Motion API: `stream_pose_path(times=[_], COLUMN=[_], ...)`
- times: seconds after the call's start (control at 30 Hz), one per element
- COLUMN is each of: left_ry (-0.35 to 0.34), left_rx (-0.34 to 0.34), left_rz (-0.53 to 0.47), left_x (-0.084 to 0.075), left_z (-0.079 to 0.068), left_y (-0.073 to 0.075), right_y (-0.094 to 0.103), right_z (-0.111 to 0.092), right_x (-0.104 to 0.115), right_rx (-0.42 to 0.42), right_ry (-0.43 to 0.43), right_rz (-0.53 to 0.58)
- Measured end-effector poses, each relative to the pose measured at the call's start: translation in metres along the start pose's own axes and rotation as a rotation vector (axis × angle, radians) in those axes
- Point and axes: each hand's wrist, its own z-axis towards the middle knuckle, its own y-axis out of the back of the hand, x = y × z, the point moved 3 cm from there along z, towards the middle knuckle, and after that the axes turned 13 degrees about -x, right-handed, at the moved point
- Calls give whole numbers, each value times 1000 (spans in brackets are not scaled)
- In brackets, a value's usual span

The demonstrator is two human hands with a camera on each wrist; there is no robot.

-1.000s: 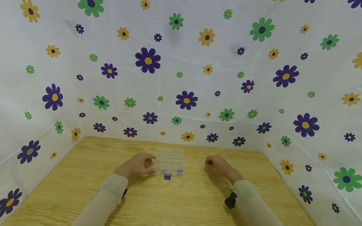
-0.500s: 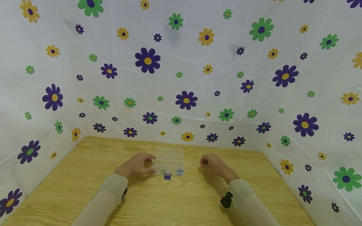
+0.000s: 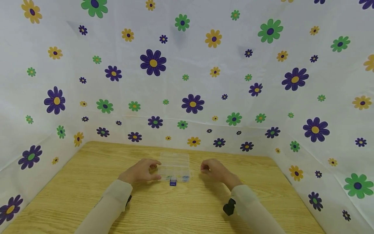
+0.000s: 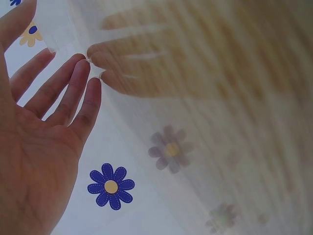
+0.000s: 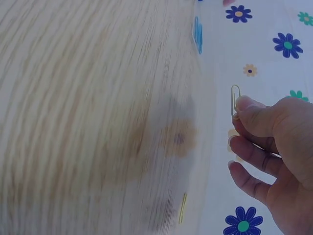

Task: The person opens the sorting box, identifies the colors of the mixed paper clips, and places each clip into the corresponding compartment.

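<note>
A clear plastic compartment box (image 3: 174,170) stands on the table with its lid (image 3: 174,159) raised at the back and a blue latch (image 3: 173,182) in front. Small green, yellow and blue pieces lie in its front compartments; the blue ones look like paper clips (image 5: 198,35) in the right wrist view. At the box's left side is my left hand (image 3: 141,170), fingers relaxed and fingertips close to its edge. To the right of the box, my right hand (image 3: 215,169) pinches a yellow paper clip (image 5: 233,100) between thumb and forefinger.
Another yellow paper clip (image 5: 182,208) lies on the wooden table (image 3: 181,211), just right of the right wrist in the head view. White cloth (image 3: 187,84) printed with flowers encloses the table at the back and both sides.
My right hand has moved left, closer to the box, and the yellow paper clip on the table has come into view beside the wrist. The left hand and the box have stayed put.
</note>
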Motion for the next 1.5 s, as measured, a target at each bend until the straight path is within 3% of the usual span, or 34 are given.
stream_pose_path(times=[0.33, 0.77, 1.5], left_ry=[-1, 17, -22], left_rx=[-6, 0, -6], left_rz=[9, 14, 9], left_x=[0, 0, 0], left_z=[-1, -1, -2], left_y=[-1, -2, -4], right_y=[-5, -7, -19], right_z=[2, 8, 14], right_x=[13, 24, 39], right_rx=[-29, 22, 35], right_ry=[65, 24, 85], right_rz=[17, 32, 50])
